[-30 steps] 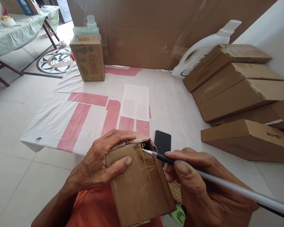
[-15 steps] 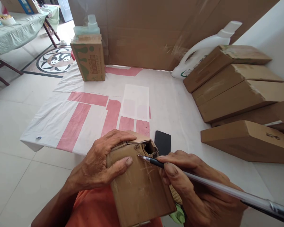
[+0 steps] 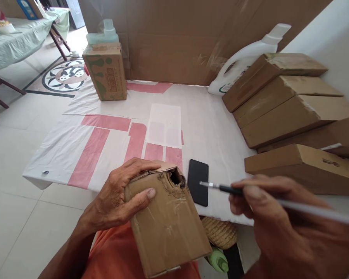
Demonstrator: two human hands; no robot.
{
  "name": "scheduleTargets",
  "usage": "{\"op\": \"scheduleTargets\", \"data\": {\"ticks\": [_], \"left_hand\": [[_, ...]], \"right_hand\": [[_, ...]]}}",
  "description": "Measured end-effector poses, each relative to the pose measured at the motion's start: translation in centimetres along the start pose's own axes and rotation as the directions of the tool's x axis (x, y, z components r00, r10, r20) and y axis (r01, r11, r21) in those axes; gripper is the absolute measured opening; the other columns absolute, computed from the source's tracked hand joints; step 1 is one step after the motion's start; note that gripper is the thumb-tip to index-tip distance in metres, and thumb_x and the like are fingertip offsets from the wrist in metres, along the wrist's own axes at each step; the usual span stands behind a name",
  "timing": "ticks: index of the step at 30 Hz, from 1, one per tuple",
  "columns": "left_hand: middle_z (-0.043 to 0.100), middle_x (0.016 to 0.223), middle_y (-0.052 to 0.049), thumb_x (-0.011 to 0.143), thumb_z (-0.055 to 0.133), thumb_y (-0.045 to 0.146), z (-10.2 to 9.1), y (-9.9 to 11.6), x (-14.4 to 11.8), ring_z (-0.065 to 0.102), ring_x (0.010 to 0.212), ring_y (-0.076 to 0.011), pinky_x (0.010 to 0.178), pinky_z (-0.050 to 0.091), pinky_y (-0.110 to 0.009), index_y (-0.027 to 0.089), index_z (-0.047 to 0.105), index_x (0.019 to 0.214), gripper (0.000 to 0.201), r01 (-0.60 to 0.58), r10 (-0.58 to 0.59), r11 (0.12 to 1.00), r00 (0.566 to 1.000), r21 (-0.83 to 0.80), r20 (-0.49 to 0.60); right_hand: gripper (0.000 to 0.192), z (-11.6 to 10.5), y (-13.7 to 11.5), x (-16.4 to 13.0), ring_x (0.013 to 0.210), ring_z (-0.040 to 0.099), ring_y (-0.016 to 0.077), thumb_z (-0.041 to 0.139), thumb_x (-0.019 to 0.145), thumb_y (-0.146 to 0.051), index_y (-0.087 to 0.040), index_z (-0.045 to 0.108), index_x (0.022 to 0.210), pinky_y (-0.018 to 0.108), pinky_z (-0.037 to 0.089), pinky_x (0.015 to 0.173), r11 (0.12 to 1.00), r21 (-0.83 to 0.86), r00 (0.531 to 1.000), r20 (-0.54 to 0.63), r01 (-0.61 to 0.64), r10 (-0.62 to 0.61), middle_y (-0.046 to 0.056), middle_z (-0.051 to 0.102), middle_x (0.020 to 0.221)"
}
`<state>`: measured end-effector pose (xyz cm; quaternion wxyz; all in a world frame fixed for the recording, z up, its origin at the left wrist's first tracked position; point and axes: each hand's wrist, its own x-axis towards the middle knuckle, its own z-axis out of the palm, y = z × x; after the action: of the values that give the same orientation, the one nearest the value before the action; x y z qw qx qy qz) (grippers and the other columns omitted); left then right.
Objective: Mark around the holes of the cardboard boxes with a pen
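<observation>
Worn box (image 3: 171, 228): clamped at its upper corner by the left hand (image 3: 122, 190); right of that thumb, a ragged hole opens onto a dark inside, contents unreadable.
Pen (image 3: 228, 189): pinched by the right hand (image 3: 282, 217), tip apart from the box.
Phone (image 3: 198, 180): on the desk (image 3: 209, 124), between both hands.
Closed cartons (image 3: 279, 122): beyond the right hand, contents hidden.
Capped jug (image 3: 250, 54): behind those.

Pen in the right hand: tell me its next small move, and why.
Probably guide the pen leftward to the ragged hole in the box: the left hand grips the box, while the right hand holds the pen clear of it.
</observation>
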<state>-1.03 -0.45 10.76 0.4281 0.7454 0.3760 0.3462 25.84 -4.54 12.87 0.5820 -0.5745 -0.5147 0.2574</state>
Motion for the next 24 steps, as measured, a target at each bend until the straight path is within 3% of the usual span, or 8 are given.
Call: {"op": "scheduleTargets", "data": {"ticks": [2,5,7,10,13,17,22,24], "left_hand": [[0.074,0.133,-0.007,0.102,0.068,0.033,-0.4,0.0,-0.2,0.071,0.119,-0.0246,0.103,0.057,-0.036,0.031,0.068,0.141,0.039,0.030,-0.030,1.000,1.000,0.009,-0.005],[0.075,0.131,-0.003,0.101,0.070,0.038,-1.3,-0.5,-0.6,0.073,0.117,-0.0244,0.097,0.059,-0.030,0.036,0.070,0.137,0.037,0.101,-0.099,0.994,0.994,0.044,-0.041],[0.075,0.130,-0.002,0.098,0.072,0.041,-2.0,-1.2,-0.9,0.074,0.113,-0.0240,0.090,0.060,-0.027,0.037,0.071,0.135,0.037,0.130,-0.124,0.988,0.990,0.085,-0.066],[0.075,0.129,-0.001,0.096,0.073,0.045,-2.6,-2.1,-1.2,0.074,0.110,-0.0236,0.085,0.060,-0.023,0.038,0.071,0.133,0.038,0.156,-0.143,0.978,0.985,0.142,-0.097],[0.074,0.129,0.000,0.096,0.072,0.047,-2.6,-2.2,-1.2,0.074,0.110,-0.0230,0.084,0.060,-0.021,0.038,0.071,0.133,0.038,0.184,-0.169,0.971,0.980,0.155,-0.106],[0.074,0.128,0.000,0.097,0.072,0.046,-2.3,-1.8,-0.8,0.074,0.111,-0.0231,0.083,0.061,-0.020,0.038,0.071,0.133,0.037,0.184,-0.171,0.970,0.981,0.158,-0.092],[0.074,0.129,-0.003,0.095,0.073,0.046,-2.2,-2.0,-0.8,0.074,0.110,-0.0256,0.084,0.063,-0.024,0.034,0.071,0.132,0.039,0.177,-0.164,0.973,0.982,0.150,-0.097],[0.074,0.128,-0.005,0.095,0.073,0.048,-2.2,-2.0,-0.9,0.074,0.110,-0.0264,0.084,0.064,-0.025,0.032,0.072,0.132,0.040,0.197,-0.182,0.969,0.977,0.150,-0.109]], "right_hand": [[0.015,0.5,2.2,2.0,0.053,0.061,0.0161,0.079,0.097,-0.037,-0.025,0.078,0.089,0.029,0.045,0.048,1.000,-0.026,0.996,-0.087,0.013,-0.015,-0.001,0.068,0.066],[0.027,2.2,6.4,4.1,0.056,0.061,0.0149,0.071,0.099,-0.042,-0.021,0.067,0.081,0.028,0.048,0.057,0.972,-0.235,0.998,0.052,-0.010,0.023,-0.001,0.070,0.068],[0.035,3.8,9.0,4.3,0.053,0.061,0.0135,0.066,0.102,-0.037,-0.021,0.061,0.071,0.027,0.046,0.058,0.919,-0.395,0.976,0.194,-0.010,0.094,-0.003,0.065,0.059],[0.028,6.6,12.1,3.3,0.061,0.068,0.0139,0.068,0.100,-0.026,-0.023,0.061,0.074,0.026,0.047,0.064,0.881,-0.472,0.967,0.226,0.002,0.119,-0.005,0.066,0.063],[0.036,8.8,14.3,2.7,0.055,0.063,0.0137,0.081,0.089,-0.016,-0.024,0.053,0.068,0.026,0.047,0.059,0.839,-0.545,0.958,0.234,-0.010,0.163,-0.007,0.060,0.058],[0.037,9.5,15.2,2.7,0.061,0.069,0.0176,0.080,0.088,-0.010,-0.023,0.051,0.069,0.029,0.053,0.063,0.796,-0.606,0.947,0.249,-0.012,0.204,-0.006,0.061,0.061],[0.014,8.3,13.1,1.7,0.094,0.077,0.0197,0.052,0.106,-0.018,-0.020,0.063,0.098,0.028,0.052,0.079,0.757,-0.653,0.948,0.244,0.007,0.203,-0.001,0.073,0.090],[0.009,7.8,12.7,1.3,0.091,0.076,0.0195,0.057,0.106,-0.021,-0.019,0.063,0.099,0.027,0.051,0.079,0.738,-0.674,0.938,0.243,-0.020,0.248,0.000,0.074,0.091]]}}
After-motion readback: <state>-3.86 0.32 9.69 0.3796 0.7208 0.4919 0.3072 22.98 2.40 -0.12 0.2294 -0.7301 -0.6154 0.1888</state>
